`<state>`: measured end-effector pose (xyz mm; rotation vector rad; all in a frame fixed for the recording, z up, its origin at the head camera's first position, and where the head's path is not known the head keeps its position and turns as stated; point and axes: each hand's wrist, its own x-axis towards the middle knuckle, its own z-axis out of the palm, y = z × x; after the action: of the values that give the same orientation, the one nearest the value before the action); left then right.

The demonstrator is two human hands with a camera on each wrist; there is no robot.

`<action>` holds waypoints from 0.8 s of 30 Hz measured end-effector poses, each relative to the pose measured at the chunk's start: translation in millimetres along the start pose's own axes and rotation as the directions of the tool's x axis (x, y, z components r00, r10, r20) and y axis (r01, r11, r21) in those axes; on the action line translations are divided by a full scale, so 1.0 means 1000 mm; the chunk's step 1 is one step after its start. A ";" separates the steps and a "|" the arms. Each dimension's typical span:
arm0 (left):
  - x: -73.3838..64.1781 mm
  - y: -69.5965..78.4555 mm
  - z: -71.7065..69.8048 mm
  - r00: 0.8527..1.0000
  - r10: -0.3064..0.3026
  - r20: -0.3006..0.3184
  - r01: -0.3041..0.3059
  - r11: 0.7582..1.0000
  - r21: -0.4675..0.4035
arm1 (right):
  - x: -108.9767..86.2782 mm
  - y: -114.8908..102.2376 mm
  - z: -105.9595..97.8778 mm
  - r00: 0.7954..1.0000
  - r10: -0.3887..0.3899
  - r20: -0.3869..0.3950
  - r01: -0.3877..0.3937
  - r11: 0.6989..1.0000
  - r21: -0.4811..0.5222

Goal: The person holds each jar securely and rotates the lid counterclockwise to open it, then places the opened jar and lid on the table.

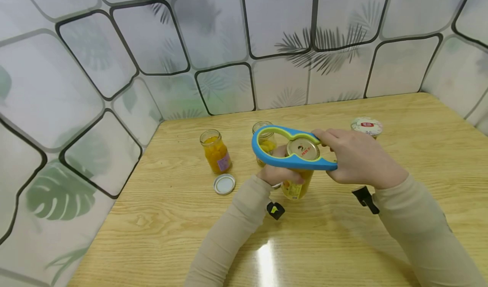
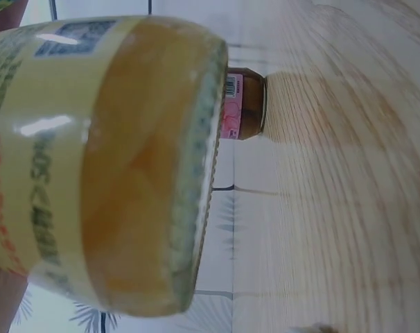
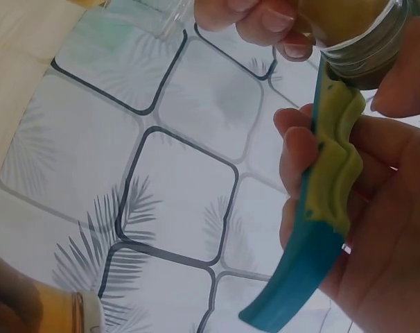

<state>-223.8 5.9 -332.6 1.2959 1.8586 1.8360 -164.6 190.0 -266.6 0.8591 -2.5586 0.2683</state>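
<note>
The left hand [image 1: 280, 172] gripped a lidded jar of yellow fruit [image 1: 294, 190] near its top, in front of an open jar of yellow fruit [image 1: 268, 145], while the right hand [image 1: 354, 155] squeezed the handles of a blue-and-yellow jar opener [image 1: 293, 162] about the lid [image 1: 303, 149]. A slack squeeze could have let the opener slide off; a weak left hold could have let the glass turn with the lid; a sudden release could have spilled liquid or struck the open jar. The opener and left hand partly hid that jar, the left wrist view cut off the held jar's top, and whether its base touched the wooden table [image 1: 160, 219] was hard to tell.
</note>
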 end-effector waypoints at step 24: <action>0.002 0.001 0.005 0.990 0.100 -0.099 -0.108 0.991 -0.083 | 0.003 0.003 0.007 1.000 0.016 0.001 -0.016 0.989 0.150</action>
<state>-221.0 10.8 -331.9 1.3206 1.7640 2.0417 -170.8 188.0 -271.7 0.8920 -2.5718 0.4715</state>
